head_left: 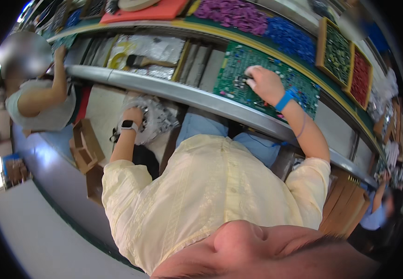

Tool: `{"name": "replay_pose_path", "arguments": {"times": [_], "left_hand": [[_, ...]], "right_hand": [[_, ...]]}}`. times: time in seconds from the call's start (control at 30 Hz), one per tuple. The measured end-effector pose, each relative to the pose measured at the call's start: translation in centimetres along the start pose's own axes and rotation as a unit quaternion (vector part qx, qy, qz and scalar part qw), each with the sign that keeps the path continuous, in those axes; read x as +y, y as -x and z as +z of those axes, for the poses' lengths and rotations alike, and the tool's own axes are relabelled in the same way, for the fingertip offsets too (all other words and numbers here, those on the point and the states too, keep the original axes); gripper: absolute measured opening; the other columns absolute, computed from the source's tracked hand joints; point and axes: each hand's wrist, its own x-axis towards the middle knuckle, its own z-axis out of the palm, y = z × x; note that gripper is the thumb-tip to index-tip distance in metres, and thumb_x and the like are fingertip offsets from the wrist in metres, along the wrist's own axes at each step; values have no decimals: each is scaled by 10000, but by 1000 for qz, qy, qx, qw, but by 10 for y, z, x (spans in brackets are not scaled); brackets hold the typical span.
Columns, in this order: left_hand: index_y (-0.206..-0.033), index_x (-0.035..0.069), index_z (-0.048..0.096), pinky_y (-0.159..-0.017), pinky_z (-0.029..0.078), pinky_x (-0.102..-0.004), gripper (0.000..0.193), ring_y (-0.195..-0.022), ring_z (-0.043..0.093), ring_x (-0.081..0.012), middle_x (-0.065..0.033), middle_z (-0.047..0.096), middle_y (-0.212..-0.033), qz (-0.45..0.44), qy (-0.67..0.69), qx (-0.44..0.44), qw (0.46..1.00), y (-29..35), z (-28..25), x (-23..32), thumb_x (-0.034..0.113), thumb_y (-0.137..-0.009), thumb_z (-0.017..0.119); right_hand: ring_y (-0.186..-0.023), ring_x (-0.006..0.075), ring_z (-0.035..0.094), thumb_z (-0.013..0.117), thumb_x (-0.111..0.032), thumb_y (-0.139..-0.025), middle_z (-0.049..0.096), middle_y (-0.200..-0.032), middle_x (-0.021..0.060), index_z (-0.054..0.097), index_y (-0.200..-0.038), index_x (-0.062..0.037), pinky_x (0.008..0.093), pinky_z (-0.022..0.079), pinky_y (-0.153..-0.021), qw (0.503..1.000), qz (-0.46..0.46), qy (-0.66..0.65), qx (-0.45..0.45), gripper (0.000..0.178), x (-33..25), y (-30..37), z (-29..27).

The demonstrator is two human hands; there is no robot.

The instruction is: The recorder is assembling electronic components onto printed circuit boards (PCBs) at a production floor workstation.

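My right hand [265,84] is over a large green circuit board [229,69] crowded with small parts. Its fingers are curled together and point down at a cluster of dark and pale components; whatever sits between the fingertips is too small to name. A blue wrist strap [285,98] with a thin cord circles that wrist. Lower and to the left, my left hand [134,114] reaches into a clear plastic bag [152,111] filled with small grey and dark parts. Its fingers are mostly hidden by the bag and its contents. A watch is on the left wrist.
A metal rail [164,88] edges the bench before me. Left of the board lie a wooden-handled brush [148,61] and a yellow ring. Behind it are purple parts [231,16], blue parts [289,37], and trays of green and red parts. Another person [39,100] works at left.
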Motion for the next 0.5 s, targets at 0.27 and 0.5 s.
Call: {"name": "replay_pose_path", "arguments": {"times": [0.27, 0.5], "left_hand": [[-969, 77, 610, -714, 511, -397, 253, -848, 628, -260, -130, 623, -953, 11, -104, -45, 994, -16, 18, 1, 205, -882, 410], [-949, 20, 587, -755, 499, -412, 235, -887, 600, -336, -183, 604, -973, 53, -95, -34, 993, -21, 16, -10, 195, -841, 474]], "right_hand": [[-806, 267, 583, 645, -167, -754, 597, -898, 102, 563, -1023, -71, 347, 469, -688, 982, 103, -49, 148, 298, 31, 91, -59], [-712, 127, 575, 630, -155, -787, 626, -762, 35, 612, -853, -11, 277, 463, -616, 824, 494, -255, 105, 160, 94, 326, -138]]}}
